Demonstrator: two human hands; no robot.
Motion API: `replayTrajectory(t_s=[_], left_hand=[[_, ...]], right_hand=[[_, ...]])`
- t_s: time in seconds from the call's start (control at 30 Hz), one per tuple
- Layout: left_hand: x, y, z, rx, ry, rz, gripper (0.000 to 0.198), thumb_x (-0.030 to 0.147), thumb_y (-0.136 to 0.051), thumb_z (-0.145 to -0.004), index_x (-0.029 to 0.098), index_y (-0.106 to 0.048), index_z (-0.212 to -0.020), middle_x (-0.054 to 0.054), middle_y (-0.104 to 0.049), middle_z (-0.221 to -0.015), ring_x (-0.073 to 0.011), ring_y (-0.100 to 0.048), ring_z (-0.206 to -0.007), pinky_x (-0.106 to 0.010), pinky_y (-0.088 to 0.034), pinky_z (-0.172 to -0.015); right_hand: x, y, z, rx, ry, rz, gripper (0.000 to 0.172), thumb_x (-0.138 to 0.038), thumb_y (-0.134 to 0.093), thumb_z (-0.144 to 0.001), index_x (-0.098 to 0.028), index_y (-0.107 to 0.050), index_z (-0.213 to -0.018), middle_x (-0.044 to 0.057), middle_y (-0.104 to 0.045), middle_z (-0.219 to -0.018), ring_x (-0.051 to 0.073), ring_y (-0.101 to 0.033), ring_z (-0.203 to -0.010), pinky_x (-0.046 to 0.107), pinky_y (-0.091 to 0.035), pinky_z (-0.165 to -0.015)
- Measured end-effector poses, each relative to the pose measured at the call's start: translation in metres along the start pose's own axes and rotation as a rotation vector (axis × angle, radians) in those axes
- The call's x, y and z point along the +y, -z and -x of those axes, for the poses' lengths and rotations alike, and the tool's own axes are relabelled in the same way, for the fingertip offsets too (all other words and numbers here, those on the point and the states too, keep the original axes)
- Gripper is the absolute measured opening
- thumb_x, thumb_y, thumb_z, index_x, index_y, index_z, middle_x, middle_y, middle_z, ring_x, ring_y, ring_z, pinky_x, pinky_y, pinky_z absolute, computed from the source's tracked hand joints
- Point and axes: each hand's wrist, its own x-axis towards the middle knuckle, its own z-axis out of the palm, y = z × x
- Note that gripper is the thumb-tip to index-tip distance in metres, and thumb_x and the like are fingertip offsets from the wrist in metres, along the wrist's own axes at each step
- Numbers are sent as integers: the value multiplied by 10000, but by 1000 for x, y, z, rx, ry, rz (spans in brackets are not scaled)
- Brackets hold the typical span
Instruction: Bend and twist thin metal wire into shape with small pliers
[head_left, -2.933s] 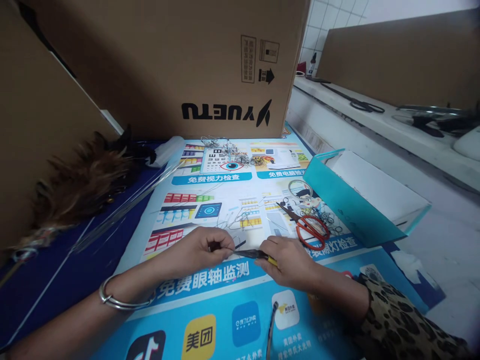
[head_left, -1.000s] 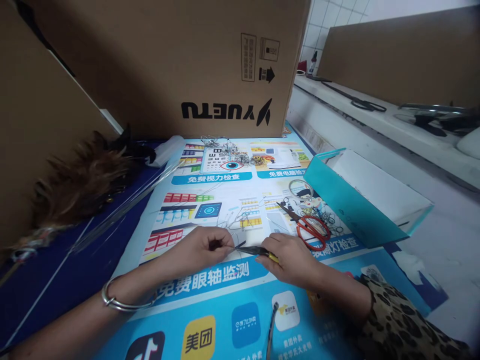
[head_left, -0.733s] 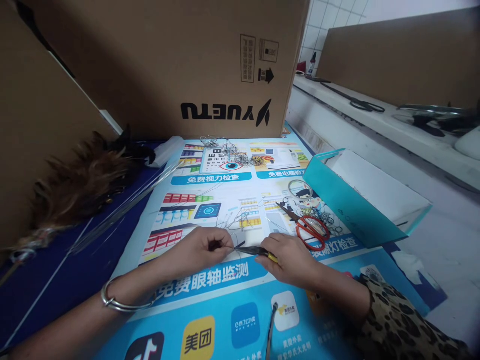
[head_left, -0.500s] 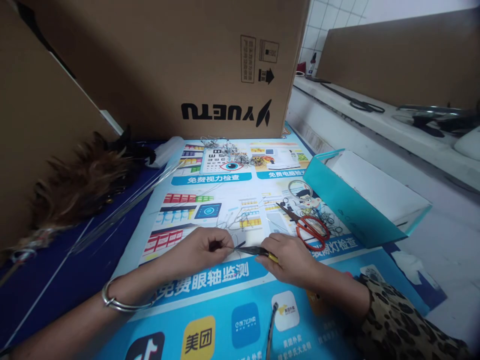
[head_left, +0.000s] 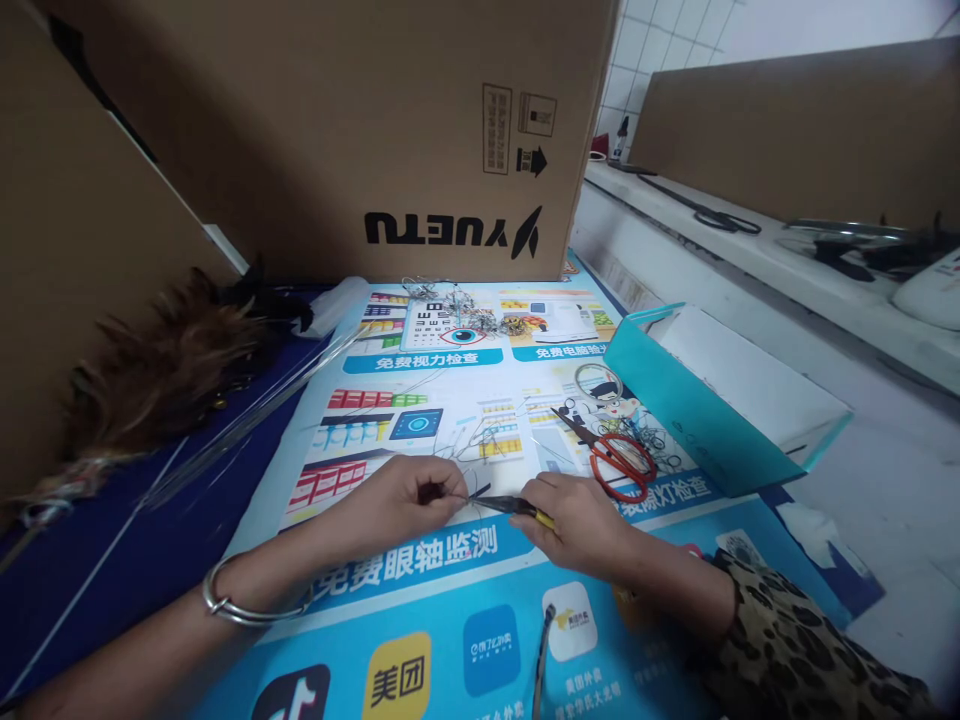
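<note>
Thumb and fingertips of my left hand (head_left: 427, 492) are pinched on a thin wire (head_left: 472, 499); a silver bangle (head_left: 238, 612) circles that wrist. My right hand (head_left: 566, 512) is wrapped round pliers (head_left: 517, 507) with dark jaws and yellow on the handle. The tips of the jaws meet the wire right beside my left fingertips. Whether the jaws are fully closed on it is too small to tell. Just beyond my right hand lie red-handled scissors (head_left: 621, 462), next to a tangle of thin dark wire pieces (head_left: 660, 440).
A printed poster (head_left: 420, 640) covers the table. An open turquoise box (head_left: 694, 410) stands at the right. More tangled wire (head_left: 465, 310) lies before a large carton (head_left: 315, 130). Long clear strands (head_left: 255, 415) and a brown feather bundle (head_left: 161, 365) are at the left. A thin dark tool (head_left: 541, 660) lies in front.
Both hands and the pliers stay almost in place. The view has shifted very slightly.
</note>
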Motion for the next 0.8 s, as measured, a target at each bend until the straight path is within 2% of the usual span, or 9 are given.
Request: replayTrajectory(t_s=[0.8], left_hand=[[-3,-2,-2,-8,44,59,136,244,-494,-771,159,-575,-701,21,-516,-630,-109,-440,-580,-189,-363,-529]], right_hand=[[3,1,-1,-3,-6,33,284,-445,-409,-887,-203,-544,-947,41,-584,-895,184,-534,-858,270,-345,-675]])
